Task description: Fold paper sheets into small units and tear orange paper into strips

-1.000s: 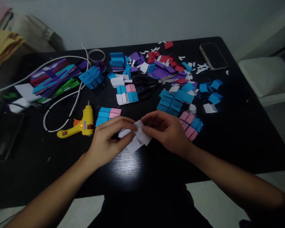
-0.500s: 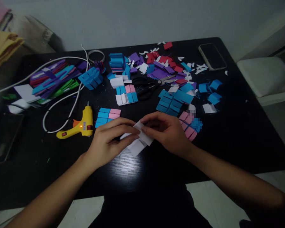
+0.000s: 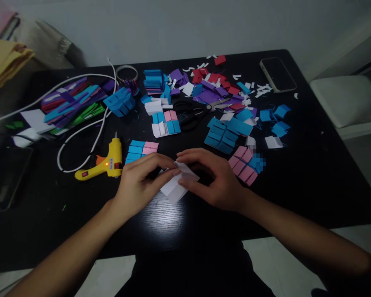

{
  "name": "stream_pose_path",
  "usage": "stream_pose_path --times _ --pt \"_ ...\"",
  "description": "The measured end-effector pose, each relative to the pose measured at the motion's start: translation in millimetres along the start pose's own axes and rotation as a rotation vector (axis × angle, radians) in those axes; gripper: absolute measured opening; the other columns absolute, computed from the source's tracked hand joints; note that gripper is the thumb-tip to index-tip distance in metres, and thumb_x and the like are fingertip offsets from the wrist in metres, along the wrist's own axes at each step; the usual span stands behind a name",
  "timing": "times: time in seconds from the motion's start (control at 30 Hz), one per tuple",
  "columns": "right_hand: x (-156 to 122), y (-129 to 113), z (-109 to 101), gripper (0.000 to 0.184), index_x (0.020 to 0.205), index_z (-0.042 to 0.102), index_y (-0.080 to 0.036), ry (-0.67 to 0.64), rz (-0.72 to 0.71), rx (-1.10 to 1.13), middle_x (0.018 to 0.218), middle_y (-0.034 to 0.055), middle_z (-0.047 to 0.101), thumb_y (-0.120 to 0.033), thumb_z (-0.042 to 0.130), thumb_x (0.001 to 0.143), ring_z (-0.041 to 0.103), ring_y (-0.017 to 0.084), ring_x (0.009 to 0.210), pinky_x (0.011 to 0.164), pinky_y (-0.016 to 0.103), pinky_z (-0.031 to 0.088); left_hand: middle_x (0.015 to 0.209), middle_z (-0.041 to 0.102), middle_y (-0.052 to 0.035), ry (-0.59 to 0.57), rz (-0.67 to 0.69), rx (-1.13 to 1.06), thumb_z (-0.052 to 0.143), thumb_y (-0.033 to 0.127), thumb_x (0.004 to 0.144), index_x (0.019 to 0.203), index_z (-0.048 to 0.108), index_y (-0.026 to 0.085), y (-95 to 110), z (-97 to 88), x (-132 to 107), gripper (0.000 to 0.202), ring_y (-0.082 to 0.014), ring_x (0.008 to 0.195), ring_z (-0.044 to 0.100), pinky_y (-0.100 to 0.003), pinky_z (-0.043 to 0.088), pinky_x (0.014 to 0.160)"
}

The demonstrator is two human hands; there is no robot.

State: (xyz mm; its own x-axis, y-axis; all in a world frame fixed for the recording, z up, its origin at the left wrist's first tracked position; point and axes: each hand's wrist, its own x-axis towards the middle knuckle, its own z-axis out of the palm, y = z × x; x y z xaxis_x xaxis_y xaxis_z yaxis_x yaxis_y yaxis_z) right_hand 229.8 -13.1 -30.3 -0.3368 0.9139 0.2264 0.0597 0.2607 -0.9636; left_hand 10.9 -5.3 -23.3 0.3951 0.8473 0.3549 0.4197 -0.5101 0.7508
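A folded white paper piece [image 3: 176, 189] is held between both hands near the front of the table. My left hand [image 3: 142, 177] pinches its left side, thumb on top. My right hand [image 3: 214, 177] closes on its right side, thumb on the upper face and fingers along the far edge. Parts of the paper are hidden under the fingers. Just beyond my left hand lies a blue and pink paper block [image 3: 139, 150]. A pink and blue paper block [image 3: 244, 165] lies to the right of my right hand, and a blue block [image 3: 221, 136] is behind it.
A yellow hot glue gun [image 3: 111, 161], its light on, lies at left by a white cable [image 3: 60, 154]. Black scissors [image 3: 191, 119] lie among cut paper scraps [image 3: 208, 95]. A phone [image 3: 278, 74] is at back right. Coloured paper strips [image 3: 71, 103] are piled at left.
My right thumb and fingers have shifted on the white paper, which now lies flatter, with its raised flap lowered. The view has moved slightly.
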Motion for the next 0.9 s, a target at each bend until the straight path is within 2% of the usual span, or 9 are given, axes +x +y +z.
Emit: stream_pose_path --times 0.1,0.23,0.47,0.57,0.67,0.77,0.9 --pt "0.0 2.2 2.3 0.017 0.111 0.076 -0.019 0.040 -0.020 -0.053 0.114 0.0078 0.077 -0.018 0.074 0.094 0.074 0.019 0.105 0.085 0.030 0.061 0.093 0.078 -0.0021 0.023 -0.014 0.021 0.079 0.018 0.092 0.098 0.073 0.017 0.7 0.9 -1.6 0.009 -0.0126 0.085 0.075 -0.021 0.059 0.078" --pt "-0.8 4.2 3.6 0.013 0.107 0.077 -0.021 0.068 0.037 -0.074 0.100 0.0032 0.079 -0.019 0.073 0.095 0.075 0.017 0.090 0.077 0.030 0.060 0.092 0.079 0.0001 0.043 -0.039 0.046 0.080 0.019 0.091 0.101 0.072 0.019 1.9 1.8 -3.7 0.013 -0.0108 0.081 0.074 -0.018 0.058 0.075" --pt "-2.6 4.7 4.3 0.019 0.112 0.075 -0.022 0.080 0.079 -0.045 0.099 0.0026 0.078 -0.021 0.076 0.093 0.075 0.016 0.082 0.069 0.027 0.061 0.096 0.080 -0.0005 0.031 -0.099 -0.003 0.076 0.018 0.093 0.101 0.072 0.020 3.1 2.7 -4.6 0.009 -0.0121 0.086 0.075 -0.021 0.059 0.079" --pt "-1.9 3.8 4.0 0.019 0.110 0.074 -0.021 0.061 0.060 -0.034 0.101 0.0038 0.076 -0.021 0.077 0.091 0.075 0.015 0.083 0.071 0.026 0.063 0.096 0.079 -0.0011 0.020 -0.119 -0.036 0.075 0.018 0.094 0.102 0.072 0.020 2.2 2.4 -3.7 0.009 -0.0130 0.086 0.074 -0.024 0.059 0.080" --pt "-1.6 3.9 3.3 0.015 0.105 0.075 -0.020 0.059 0.025 -0.031 0.107 0.0055 0.075 -0.022 0.078 0.090 0.075 0.016 0.090 0.073 0.026 0.063 0.097 0.078 -0.0024 -0.012 -0.084 -0.049 0.075 0.018 0.094 0.103 0.073 0.019 1.6 1.3 -2.1 0.010 -0.0144 0.089 0.074 -0.026 0.059 0.082" --pt "-2.0 5.2 2.8 0.009 0.096 0.076 -0.019 0.076 0.006 -0.064 0.108 0.0063 0.075 -0.020 0.080 0.088 0.075 0.015 0.088 0.070 0.025 0.062 0.097 0.077 -0.0030 -0.042 -0.033 -0.036 0.073 0.017 0.095 0.101 0.072 0.019 2.0 0.3 -0.5 0.006 -0.0149 0.091 0.074 -0.026 0.059 0.084" --pt "-1.8 6.8 2.6 0.004 0.091 0.075 -0.018 0.067 0.026 -0.096 0.105 0.0068 0.076 -0.018 0.078 0.088 0.075 0.017 0.087 0.071 0.027 0.061 0.096 0.077 -0.0029 -0.020 -0.031 -0.022 0.073 0.015 0.095 0.100 0.072 0.019 2.6 0.8 -0.9 0.006 -0.0145 0.089 0.074 -0.026 0.059 0.082"
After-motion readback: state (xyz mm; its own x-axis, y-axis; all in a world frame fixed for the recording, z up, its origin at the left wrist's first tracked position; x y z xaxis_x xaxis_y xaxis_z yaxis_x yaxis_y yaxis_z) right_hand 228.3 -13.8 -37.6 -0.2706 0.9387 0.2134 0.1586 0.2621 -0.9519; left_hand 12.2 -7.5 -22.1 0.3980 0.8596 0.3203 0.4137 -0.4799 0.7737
